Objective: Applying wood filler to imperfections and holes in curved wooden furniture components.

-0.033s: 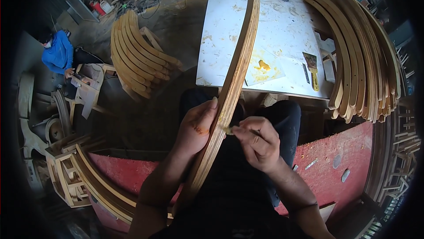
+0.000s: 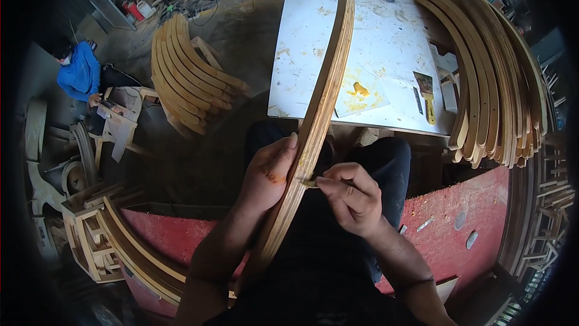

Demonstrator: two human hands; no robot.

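My left hand (image 2: 265, 172) is closed around the long, curved, light-brown wooden bar with a striped edge (image 2: 319, 118), which slants from my lap up and rightward over the white-topped table (image 2: 295, 42). My right hand (image 2: 353, 196) lies just right of it, fingers pinching a small, thin, yellowish tool (image 2: 310, 184) crosswise, its tip at the striped edge; I cannot tell whether it touches.

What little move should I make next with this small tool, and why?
Perhaps have your right hand draw the thin tool lightly up the curved wooden strip toward the yellowish smear: the tool's tip is at the strip's striped face, just short of that smear, while your left hand holds the strip.
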